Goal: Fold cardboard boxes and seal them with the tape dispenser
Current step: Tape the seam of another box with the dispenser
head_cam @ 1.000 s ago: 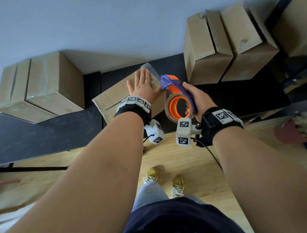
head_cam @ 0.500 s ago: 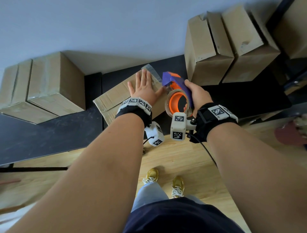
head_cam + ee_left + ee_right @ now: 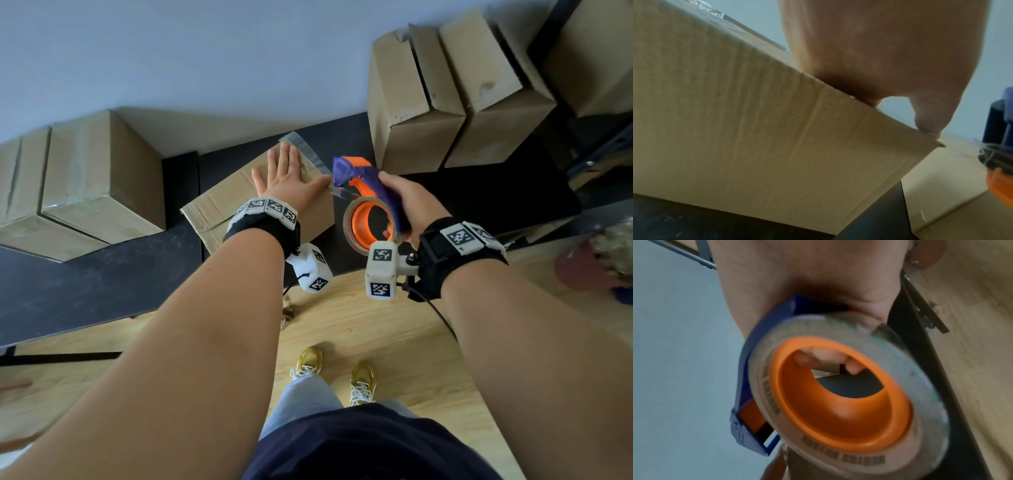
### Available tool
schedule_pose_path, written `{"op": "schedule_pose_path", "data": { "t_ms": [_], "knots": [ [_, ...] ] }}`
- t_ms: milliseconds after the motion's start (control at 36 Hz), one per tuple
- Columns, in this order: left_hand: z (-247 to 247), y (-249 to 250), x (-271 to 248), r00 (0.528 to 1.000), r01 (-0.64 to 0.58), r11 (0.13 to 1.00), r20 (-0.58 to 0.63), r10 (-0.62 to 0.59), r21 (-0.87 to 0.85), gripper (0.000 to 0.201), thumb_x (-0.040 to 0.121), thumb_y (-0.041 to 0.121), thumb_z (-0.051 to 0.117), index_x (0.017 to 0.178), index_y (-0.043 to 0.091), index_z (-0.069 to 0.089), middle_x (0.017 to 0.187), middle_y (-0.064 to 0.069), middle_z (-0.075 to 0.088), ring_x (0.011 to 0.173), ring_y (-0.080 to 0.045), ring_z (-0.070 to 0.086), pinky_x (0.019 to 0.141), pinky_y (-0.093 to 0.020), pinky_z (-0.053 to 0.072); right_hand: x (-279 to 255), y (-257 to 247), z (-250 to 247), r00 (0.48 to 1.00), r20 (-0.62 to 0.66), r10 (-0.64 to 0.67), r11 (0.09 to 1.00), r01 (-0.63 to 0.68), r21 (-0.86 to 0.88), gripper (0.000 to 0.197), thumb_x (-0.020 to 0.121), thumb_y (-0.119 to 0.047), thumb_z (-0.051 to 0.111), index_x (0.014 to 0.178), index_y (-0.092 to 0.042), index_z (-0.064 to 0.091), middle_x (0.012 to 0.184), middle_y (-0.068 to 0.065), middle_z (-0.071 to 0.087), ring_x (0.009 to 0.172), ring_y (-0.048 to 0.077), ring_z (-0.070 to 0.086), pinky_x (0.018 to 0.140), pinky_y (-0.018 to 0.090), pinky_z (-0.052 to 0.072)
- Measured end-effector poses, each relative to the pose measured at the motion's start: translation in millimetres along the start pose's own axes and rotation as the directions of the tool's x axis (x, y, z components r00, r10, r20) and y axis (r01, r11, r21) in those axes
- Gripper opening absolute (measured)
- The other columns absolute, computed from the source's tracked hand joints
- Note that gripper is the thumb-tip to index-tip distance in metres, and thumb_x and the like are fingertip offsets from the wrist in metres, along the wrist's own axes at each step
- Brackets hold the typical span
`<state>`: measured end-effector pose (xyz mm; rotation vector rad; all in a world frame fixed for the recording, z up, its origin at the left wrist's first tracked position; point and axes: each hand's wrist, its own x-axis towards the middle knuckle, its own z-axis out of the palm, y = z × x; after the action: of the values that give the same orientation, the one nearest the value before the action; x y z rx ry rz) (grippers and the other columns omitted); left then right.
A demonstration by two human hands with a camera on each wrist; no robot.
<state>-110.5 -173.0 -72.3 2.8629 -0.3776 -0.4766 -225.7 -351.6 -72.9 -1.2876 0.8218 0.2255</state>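
A folded brown cardboard box lies on the black table, with a strip of clear tape along its top that sticks out past the far edge. My left hand lies flat on the box top, fingers straight, thumb at the right edge. My right hand grips the handle of the blue and orange tape dispenser just right of the box. The dispenser's front end is at the box's right top edge. Its tape roll faces the right wrist camera.
Taped boxes stand at the table's left. More cardboard boxes are stacked at the back right against the wall. Wooden floor and my shoes show below the table's near edge.
My right hand has moved the dispenser slightly up and toward the box's right edge. The left hand stays pressed flat on the box.
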Motion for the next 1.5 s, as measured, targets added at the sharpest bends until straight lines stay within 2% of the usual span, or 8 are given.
{"op": "schedule_pose_path", "data": {
  "t_ms": [194,389,667,750,805,917,1083,1500],
  "knots": [
    [-0.5,0.7,-3.2,1.000,0.007,1.000,-0.009,-0.007,-0.013,0.091,0.087,0.070,0.035,0.154,0.022,-0.005,0.160,0.009,-0.015,0.145,-0.014,-0.021,0.115,-0.051,-0.014,-11.2,13.9,-5.2,0.999,-0.014,-0.029,1.000,0.029,0.006,0.043,0.078,-0.058,0.069,0.095,-0.019,0.073,0.081,0.003,0.073,0.075,0.022,0.066,0.083,0.038,0.054],
    [-1.1,0.4,-5.9,1.000,0.005,1.000,-0.005,-0.005,-0.030,0.094,0.085,0.075,0.032,0.153,0.022,-0.006,0.159,0.010,-0.017,0.144,-0.013,-0.022,0.115,-0.051,-0.016,-18.3,17.4,-3.5,0.992,-0.122,0.028,0.997,-0.019,0.071,0.041,0.082,-0.056,0.068,0.079,-0.016,0.067,0.078,0.007,0.069,0.067,0.024,0.064,0.081,0.041,0.055],
    [1.9,-2.0,-5.7,0.999,-0.026,1.000,-0.029,0.026,0.002,0.114,0.072,0.086,0.037,0.153,0.020,-0.008,0.159,0.008,-0.017,0.143,-0.013,-0.026,0.114,-0.050,-0.018,-17.8,15.7,-0.2,0.991,-0.102,0.085,0.995,-0.080,0.052,0.046,0.079,-0.064,0.066,0.092,-0.020,0.066,0.099,0.006,0.070,0.094,0.024,0.066,0.093,0.043,0.053],
    [1.9,-2.3,-5.0,0.999,-0.030,0.999,-0.028,0.031,0.018,0.114,0.072,0.086,0.037,0.153,0.020,-0.009,0.159,0.007,-0.018,0.144,-0.015,-0.026,0.114,-0.051,-0.018,-22.6,12.9,1.1,0.996,-0.027,0.091,0.992,-0.088,0.091,0.045,0.081,-0.055,0.070,0.109,-0.021,0.064,0.107,0.004,0.068,0.096,0.021,0.063,0.086,0.038,0.053],
    [3.0,-2.1,-4.3,0.999,-0.026,0.999,-0.032,0.027,0.024,0.113,0.073,0.086,0.036,0.153,0.020,-0.009,0.159,0.007,-0.018,0.144,-0.015,-0.025,0.114,-0.051,-0.017,-25.4,11.7,1.4,0.997,-0.010,0.070,0.990,-0.068,0.122,0.033,0.086,-0.047,0.068,0.104,-0.020,0.063,0.102,0.004,0.066,0.088,0.020,0.062,0.071,0.033,0.052],
    [4.0,-1.5,-5.0,0.999,-0.025,1.000,-0.048,0.025,0.012,0.111,0.074,0.084,0.036,0.153,0.020,-0.008,0.159,0.007,-0.017,0.144,-0.014,-0.025,0.114,-0.051,-0.018,-26.5,12.0,-0.5,0.999,0.033,0.001,0.976,-0.009,0.216,0.021,0.091,-0.040,0.064,0.098,-0.020,0.066,0.081,-0.002,0.065,0.073,0.014,0.061,0.058,0.027,0.049],
    [4.5,-2.3,-3.7,0.998,-0.038,0.999,-0.049,0.038,-0.001,0.113,0.073,0.085,0.036,0.153,0.019,-0.008,0.160,0.005,-0.017,0.144,-0.015,-0.025,0.114,-0.051,-0.018,-32.2,17.8,-8.7,0.990,0.141,-0.005,0.984,-0.020,0.175,0.032,0.090,-0.036,0.065,0.110,-0.012,0.064,0.093,0.005,0.066,0.088,0.020,0.062,0.075,0.034,0.050],
    [2.0,-0.6,-4.6,0.999,-0.023,1.000,-0.036,0.023,0.003,0.113,0.073,0.087,0.034,0.153,0.020,-0.007,0.160,0.006,-0.015,0.145,-0.015,-0.022,0.115,-0.053,-0.015,-38.8,12.7,-11.6,0.976,0.218,0.008,0.994,-0.032,0.107,0.034,0.091,-0.035,0.064,0.113,-0.009,0.061,0.081,0.001,0.067,0.078,0.017,0.062,0.067,0.029,0.049]
  ]
}}
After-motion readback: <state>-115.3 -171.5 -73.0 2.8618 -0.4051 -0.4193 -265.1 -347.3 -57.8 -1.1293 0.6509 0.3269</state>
